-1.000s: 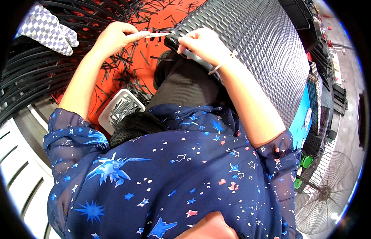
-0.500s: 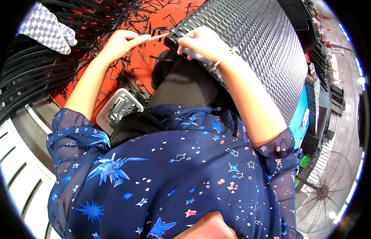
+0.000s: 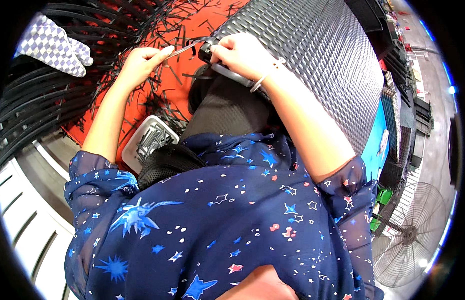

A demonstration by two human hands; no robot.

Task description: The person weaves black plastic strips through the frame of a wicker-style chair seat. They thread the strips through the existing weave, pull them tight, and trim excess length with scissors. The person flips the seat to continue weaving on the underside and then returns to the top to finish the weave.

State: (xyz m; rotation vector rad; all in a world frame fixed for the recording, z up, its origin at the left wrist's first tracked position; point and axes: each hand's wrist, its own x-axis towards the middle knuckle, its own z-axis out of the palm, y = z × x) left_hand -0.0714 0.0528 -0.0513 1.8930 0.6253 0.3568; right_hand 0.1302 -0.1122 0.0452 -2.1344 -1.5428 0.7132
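My left hand (image 3: 141,66) pinches a thin shiny strip (image 3: 181,51) between thumb and fingers. The strip stretches toward the edge of a woven panel (image 3: 297,50) of grey-black plastic wicker. At that edge, my right hand (image 3: 240,56) is closed round a dark tool whose grey bar (image 3: 233,75) shows below the fingers; its exact kind is partly hidden by the hand. A black block-like end (image 3: 206,51) sticks out left of the fingers, against the panel's corner. Loose black strip ends (image 3: 193,44) curl out between the two hands.
A white tray (image 3: 134,161) of short grey sticks stands by my left elbow. Black strip scraps litter the red surface (image 3: 175,92). Bundled black strips (image 3: 37,100) and a checked glove (image 3: 55,47) lie at left, white slats (image 3: 35,220) below. A large fan (image 3: 410,235) stands at right.
My left hand has moved left and a little down with the strip, away from the panel's edge. My right hand has shifted slightly left, still closed on the tool.
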